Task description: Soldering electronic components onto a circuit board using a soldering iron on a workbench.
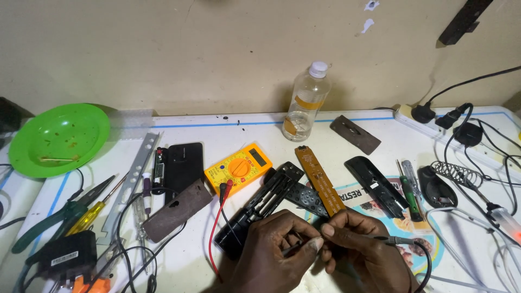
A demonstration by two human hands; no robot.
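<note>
The left hand (271, 247) pinched a thin metal probe tip (296, 248) and the right hand (361, 244) gripped a black probe (393, 239), fingertips meeting at the near edge of the white table (228, 127); just beyond lay an opened black remote shell (260, 209), its rubber keypad (306, 198) and an orange circuit strip (320, 179); farther left sat a yellow multimeter (239, 167); a clear bottle (305, 103) stood by the far wall; a green bowl (57, 138) rested far left.
</note>
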